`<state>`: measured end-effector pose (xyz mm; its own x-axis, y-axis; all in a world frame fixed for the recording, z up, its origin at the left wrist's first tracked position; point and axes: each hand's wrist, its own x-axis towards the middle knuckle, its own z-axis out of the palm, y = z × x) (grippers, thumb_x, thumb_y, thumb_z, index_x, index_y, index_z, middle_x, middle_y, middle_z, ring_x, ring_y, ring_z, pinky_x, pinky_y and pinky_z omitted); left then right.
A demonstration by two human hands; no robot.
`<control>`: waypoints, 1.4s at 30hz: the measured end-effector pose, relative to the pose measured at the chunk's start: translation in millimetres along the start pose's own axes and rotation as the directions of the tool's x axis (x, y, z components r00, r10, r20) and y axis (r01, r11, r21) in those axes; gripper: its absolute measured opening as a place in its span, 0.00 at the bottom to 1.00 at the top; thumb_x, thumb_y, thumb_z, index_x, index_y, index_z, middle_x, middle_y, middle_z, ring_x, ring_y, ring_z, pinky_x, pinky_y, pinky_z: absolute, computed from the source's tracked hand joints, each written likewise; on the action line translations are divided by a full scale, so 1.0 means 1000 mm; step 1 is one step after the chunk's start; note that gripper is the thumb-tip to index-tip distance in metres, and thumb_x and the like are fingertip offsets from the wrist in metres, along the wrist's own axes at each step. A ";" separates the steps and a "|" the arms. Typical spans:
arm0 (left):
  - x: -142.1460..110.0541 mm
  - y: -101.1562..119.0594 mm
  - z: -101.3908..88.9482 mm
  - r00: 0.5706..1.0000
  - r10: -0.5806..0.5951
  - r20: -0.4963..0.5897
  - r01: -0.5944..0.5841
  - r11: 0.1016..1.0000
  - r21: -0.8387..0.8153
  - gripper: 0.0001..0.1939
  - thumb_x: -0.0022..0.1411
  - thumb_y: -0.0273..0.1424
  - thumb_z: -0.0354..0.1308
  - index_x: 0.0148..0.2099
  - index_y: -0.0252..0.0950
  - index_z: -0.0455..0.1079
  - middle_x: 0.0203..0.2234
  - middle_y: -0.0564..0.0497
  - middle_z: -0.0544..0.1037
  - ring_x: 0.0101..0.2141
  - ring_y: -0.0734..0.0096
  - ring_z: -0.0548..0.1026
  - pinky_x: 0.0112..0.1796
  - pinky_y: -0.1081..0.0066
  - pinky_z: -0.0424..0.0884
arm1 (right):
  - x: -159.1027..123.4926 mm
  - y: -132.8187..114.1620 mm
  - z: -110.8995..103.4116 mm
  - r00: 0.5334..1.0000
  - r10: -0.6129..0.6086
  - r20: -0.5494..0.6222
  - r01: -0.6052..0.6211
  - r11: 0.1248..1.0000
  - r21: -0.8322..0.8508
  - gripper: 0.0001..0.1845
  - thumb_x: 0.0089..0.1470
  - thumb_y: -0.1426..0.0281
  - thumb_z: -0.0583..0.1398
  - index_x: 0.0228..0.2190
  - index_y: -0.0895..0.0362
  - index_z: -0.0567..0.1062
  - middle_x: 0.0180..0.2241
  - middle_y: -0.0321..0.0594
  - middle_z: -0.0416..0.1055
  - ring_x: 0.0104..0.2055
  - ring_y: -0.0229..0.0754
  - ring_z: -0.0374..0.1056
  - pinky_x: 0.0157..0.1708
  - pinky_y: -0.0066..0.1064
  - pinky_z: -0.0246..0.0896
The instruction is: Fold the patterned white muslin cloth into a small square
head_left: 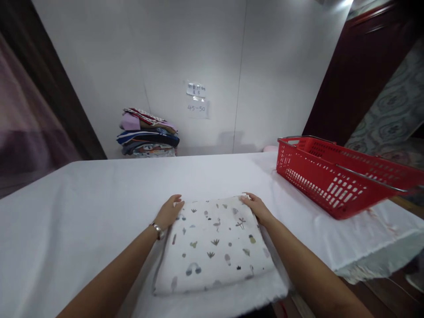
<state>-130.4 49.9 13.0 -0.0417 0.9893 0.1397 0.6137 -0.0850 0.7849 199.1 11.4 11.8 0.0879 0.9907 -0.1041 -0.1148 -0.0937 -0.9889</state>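
Observation:
A folded white cloth (221, 240) printed with small rainbows, plants and birds lies flat on the white-covered table, close to its front edge. At the cloth's far left corner, my left hand (169, 211) curls its fingers around the edge, thumb on top. My right hand (258, 207) grips the far right corner, its thumb over the fabric and its fingers along the far side. The fingertips beneath the cloth are partly hidden. A metal watch (158, 230) sits on my left wrist.
A red plastic basket (318, 176) with metal handles stands on the right of the table (99, 212). Against the back wall is a stack of folded fabrics (149, 137). Paper signs (198, 108) are taped to the wall. A pinkish curtain (26, 115) hangs at left.

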 end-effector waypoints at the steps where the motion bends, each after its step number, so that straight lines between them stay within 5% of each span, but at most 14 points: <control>1: 0.000 -0.002 0.000 1.000 0.014 0.007 -0.014 1.000 0.011 0.24 0.51 0.44 0.50 0.47 0.37 0.64 0.41 0.47 0.74 0.33 0.67 0.72 0.34 0.67 0.70 | 0.000 0.000 -0.001 1.000 0.011 0.010 -0.011 1.000 0.012 0.27 0.39 0.59 0.66 0.42 0.54 0.69 0.31 0.37 0.73 0.28 0.40 0.69 0.28 0.29 0.63; 7: -0.001 -0.014 0.006 0.999 -0.023 -0.036 0.023 1.000 -0.010 0.24 0.55 0.47 0.48 0.49 0.38 0.64 0.43 0.48 0.73 0.31 0.69 0.72 0.32 0.71 0.69 | 0.003 0.005 -0.002 0.999 0.011 -0.053 -0.012 1.000 -0.029 0.26 0.37 0.59 0.66 0.38 0.55 0.66 0.29 0.36 0.70 0.26 0.38 0.67 0.25 0.29 0.60; 12: -0.004 -0.011 0.009 0.993 -0.119 0.001 0.119 0.990 -0.083 0.25 0.53 0.50 0.50 0.48 0.39 0.66 0.20 0.55 0.71 0.19 0.73 0.65 0.20 0.75 0.62 | 0.007 0.006 -0.001 0.983 -0.044 -0.177 0.011 0.983 -0.183 0.21 0.36 0.59 0.65 0.29 0.55 0.64 0.24 0.33 0.67 0.24 0.38 0.63 0.24 0.28 0.57; 15: -0.007 -0.005 0.008 0.986 -0.167 0.007 0.166 0.973 -0.161 0.27 0.51 0.51 0.52 0.47 0.38 0.67 0.17 0.57 0.68 0.17 0.75 0.62 0.18 0.76 0.59 | 0.007 0.006 -0.003 0.966 -0.079 -0.246 0.002 0.954 -0.299 0.19 0.36 0.60 0.65 0.27 0.55 0.63 0.22 0.31 0.65 0.24 0.37 0.61 0.23 0.27 0.54; 23: -0.003 -0.005 0.007 0.998 -0.062 -0.024 0.062 0.998 -0.019 0.25 0.48 0.52 0.54 0.41 0.40 0.71 0.19 0.56 0.67 0.23 0.73 0.64 0.25 0.74 0.61 | 0.007 0.012 -0.007 0.982 -0.093 -0.166 0.033 0.943 -0.332 0.17 0.41 0.57 0.61 0.21 0.55 0.63 0.18 0.29 0.59 0.21 0.34 0.54 0.21 0.26 0.47; 30: -0.003 -0.007 0.007 0.994 -0.110 0.022 0.109 0.994 0.028 0.25 0.48 0.53 0.52 0.39 0.40 0.72 0.15 0.58 0.61 0.20 0.73 0.63 0.23 0.73 0.58 | 0.018 0.003 -0.008 0.937 -0.309 -0.162 0.196 0.851 -0.487 0.14 0.40 0.61 0.62 0.19 0.57 0.65 0.39 0.39 0.69 0.39 0.41 0.63 0.38 0.31 0.54; 35: -0.003 -0.008 0.008 0.992 -0.125 0.023 0.125 0.992 0.008 0.23 0.50 0.52 0.51 0.37 0.40 0.71 0.15 0.58 0.63 0.20 0.73 0.63 0.23 0.73 0.58 | 0.026 0.007 -0.006 0.967 -0.170 -0.188 0.064 0.882 -0.468 0.15 0.38 0.58 0.62 0.19 0.56 0.65 0.19 0.31 0.62 0.23 0.36 0.57 0.25 0.28 0.51; 42: -0.002 -0.007 0.008 0.996 -0.090 -0.002 0.090 0.994 0.062 0.20 0.53 0.50 0.49 0.33 0.39 0.70 0.15 0.57 0.63 0.20 0.72 0.64 0.22 0.73 0.58 | 0.026 0.012 -0.004 0.955 -0.160 -0.249 0.032 0.892 -0.452 0.16 0.36 0.58 0.63 0.20 0.56 0.67 0.19 0.30 0.61 0.23 0.36 0.57 0.24 0.28 0.52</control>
<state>-128.4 49.8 2.6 -0.0980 0.9928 0.0692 0.6554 0.0121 0.7552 203.6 35.3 -2.8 0.3484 0.9368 0.0326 0.3473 -0.0967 -0.9328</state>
